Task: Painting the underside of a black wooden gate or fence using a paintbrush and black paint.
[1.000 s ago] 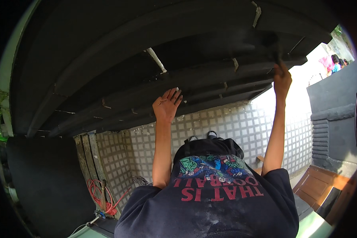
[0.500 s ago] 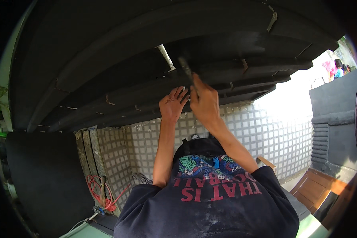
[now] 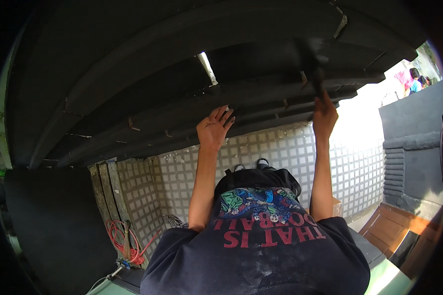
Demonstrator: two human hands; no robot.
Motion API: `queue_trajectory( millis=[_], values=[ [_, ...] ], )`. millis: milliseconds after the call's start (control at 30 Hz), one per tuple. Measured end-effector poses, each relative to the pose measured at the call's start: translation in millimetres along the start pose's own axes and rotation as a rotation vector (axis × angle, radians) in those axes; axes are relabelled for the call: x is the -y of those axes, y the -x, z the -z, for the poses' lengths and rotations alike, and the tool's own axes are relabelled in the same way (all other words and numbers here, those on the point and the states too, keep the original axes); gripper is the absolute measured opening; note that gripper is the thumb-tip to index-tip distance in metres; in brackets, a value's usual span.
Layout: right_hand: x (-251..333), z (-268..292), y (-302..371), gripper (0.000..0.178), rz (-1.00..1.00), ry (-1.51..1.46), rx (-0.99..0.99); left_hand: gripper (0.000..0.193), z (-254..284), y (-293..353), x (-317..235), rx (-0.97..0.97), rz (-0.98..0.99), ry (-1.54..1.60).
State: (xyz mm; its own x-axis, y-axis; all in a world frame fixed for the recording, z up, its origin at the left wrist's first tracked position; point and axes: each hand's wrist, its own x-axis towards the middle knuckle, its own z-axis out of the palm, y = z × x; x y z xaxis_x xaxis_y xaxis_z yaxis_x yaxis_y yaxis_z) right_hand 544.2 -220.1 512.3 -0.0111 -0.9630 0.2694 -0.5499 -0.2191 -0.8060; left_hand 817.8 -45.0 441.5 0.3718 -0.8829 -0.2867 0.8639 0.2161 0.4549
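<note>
My right hand (image 3: 325, 117) grips the handle of a dark paintbrush (image 3: 319, 76), its head blurred by motion against a black stepped panel (image 3: 172, 73). A faint shiny patch (image 3: 322, 45) shows on the panel beside the brush head. My left hand (image 3: 214, 129) is raised at the panel's lower edge, fingers spread and palm in view, holding nothing; its fingertips have dark smudges. Whether it touches the panel I cannot tell. A pale unpainted gap (image 3: 207, 68) stands out above the left hand, and a chipped crack (image 3: 340, 22) shows farther right.
Below is a floor of pale square tiles (image 3: 177, 169). Wooden planks (image 3: 108, 189), a red hose (image 3: 115, 233) and a black flat surface (image 3: 54, 221) are at left. At right are a brown wooden panel (image 3: 386, 228) and a dark wall (image 3: 411, 118); people (image 3: 411, 81) are farther off.
My right hand has swung to the right along the panel with the paintbrush, away from my left hand. My left hand has stayed almost in place, fingers spread.
</note>
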Motion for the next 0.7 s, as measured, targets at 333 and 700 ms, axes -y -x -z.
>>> queue_trajectory(
  millis=[333,700],
  values=[
    [82,-70,80,0.041,0.091,-0.162,0.151,0.041,13,-4,-1,0.044,0.009,0.012],
    [123,-103,117,0.036,0.290,-0.322,0.602,0.044,41,-15,2,0.222,0.005,0.073]
  ],
)
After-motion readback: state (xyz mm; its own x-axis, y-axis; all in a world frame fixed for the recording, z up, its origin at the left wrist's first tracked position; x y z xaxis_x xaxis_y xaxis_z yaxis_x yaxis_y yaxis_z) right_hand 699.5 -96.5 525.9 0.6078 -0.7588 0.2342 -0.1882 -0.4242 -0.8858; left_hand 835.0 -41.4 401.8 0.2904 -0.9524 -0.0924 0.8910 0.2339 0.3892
